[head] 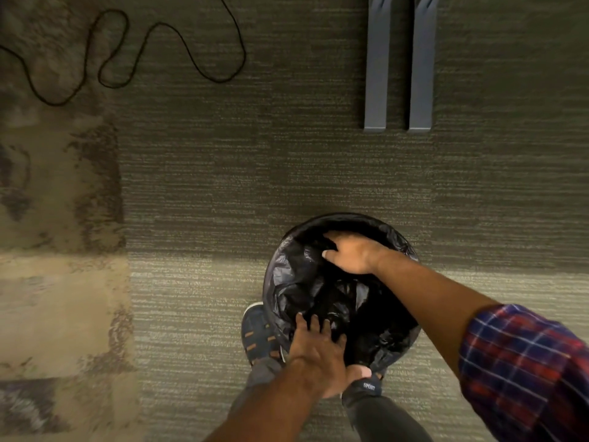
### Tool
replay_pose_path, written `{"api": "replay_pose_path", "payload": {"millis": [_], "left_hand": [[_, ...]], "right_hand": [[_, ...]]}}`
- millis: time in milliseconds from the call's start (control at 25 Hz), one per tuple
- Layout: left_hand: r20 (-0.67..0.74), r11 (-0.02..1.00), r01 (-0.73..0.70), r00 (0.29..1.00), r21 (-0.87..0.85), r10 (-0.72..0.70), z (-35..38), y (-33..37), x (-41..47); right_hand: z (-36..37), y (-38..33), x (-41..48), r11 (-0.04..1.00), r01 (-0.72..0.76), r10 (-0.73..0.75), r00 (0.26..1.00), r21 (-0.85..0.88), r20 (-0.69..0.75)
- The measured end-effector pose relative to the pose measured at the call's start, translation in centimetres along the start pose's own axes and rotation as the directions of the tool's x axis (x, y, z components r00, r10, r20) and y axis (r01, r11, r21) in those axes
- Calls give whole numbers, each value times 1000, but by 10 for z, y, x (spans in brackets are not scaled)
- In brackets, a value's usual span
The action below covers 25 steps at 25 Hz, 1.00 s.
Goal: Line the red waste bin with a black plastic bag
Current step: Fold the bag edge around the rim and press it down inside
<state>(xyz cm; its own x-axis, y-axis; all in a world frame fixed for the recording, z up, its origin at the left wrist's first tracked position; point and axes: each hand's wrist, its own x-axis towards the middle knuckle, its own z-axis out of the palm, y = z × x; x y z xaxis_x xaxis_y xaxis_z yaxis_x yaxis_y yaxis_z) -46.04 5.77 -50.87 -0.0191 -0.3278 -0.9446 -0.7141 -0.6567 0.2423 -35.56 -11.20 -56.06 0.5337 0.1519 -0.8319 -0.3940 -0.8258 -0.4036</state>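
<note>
A black plastic bag (296, 282) covers a round bin standing on the carpet at lower centre; the bag hangs inside and folds over the rim all round, so no red of the bin shows. My right hand (350, 253) rests at the far rim, fingers curled on the bag. At the near rim my left hand (315, 349) presses into the bag with its fingers spread inside the opening.
My feet in dark sandals (258, 336) stand right beside the bin's near side. Two grey furniture legs (377, 74) lie on the carpet at upper right. A black cable (178, 36) snakes across the upper left. Patterned carpet (63, 218) spreads to the left.
</note>
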Motion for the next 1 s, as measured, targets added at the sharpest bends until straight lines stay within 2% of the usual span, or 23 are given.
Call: {"api": "replay_pose_path", "payload": {"millis": [80,160,200,280,320,360,400,440,520,560,600,680,760,840,920,1000], "left_hand": [[-125,999,-33,992,-39,28,-1,-2,-7],[-372,988,-74,928,-138,17,-6,-7,-21],[-516,976,-89,856,-198,-27,-10,-11,-28],[-751,908,-114,608,-404,-258,-14,-22,-38],[-770,827,-130,466,-548,-436,-16,-29,-42],[-710,713,-151,359,-685,-606,-16,-37,-46],[-592,569,-174,324,-804,-738,-17,-43,-50],[-450,409,-189,343,-893,-824,-16,-50,-52],[-179,108,-185,430,-977,-885,-13,-58,-53],[-86,4,-176,462,-984,-883,-11,-60,-53],[-32,-58,-172,478,-983,-878,-7,-60,-52],[17,-106,-155,490,-982,-871,0,-57,-53],[28,-120,-154,495,-981,-868,9,-53,-51],[24,-128,-161,531,-979,-847,17,-50,-48],[24,-161,-182,586,-970,-810,19,-49,-45],[8,-183,-226,608,-957,-794,16,-52,-43]], "right_hand": [[4,1,-12,998,14,-13,1000,56,-14],[13,2,-38,984,98,-68,979,149,-193],[18,4,-53,976,140,-74,932,166,-354],[31,12,-85,978,147,-12,754,151,-657],[36,16,-102,980,111,50,660,163,-750],[41,20,-117,978,45,139,586,203,-799],[46,24,-131,963,-50,250,530,265,-810],[52,29,-143,928,-155,370,490,339,-789],[67,36,-158,799,-330,601,465,503,-650],[75,38,-162,731,-383,681,473,565,-560],[84,38,-166,686,-405,721,486,604,-493],[100,35,-169,641,-391,748,513,661,-422],[111,29,-169,582,-365,779,506,726,-370],[118,24,-167,536,-335,798,500,775,-336],[118,22,-164,539,-304,791,505,786,-346],[112,22,-161,594,-289,760,507,751,-406]]}}
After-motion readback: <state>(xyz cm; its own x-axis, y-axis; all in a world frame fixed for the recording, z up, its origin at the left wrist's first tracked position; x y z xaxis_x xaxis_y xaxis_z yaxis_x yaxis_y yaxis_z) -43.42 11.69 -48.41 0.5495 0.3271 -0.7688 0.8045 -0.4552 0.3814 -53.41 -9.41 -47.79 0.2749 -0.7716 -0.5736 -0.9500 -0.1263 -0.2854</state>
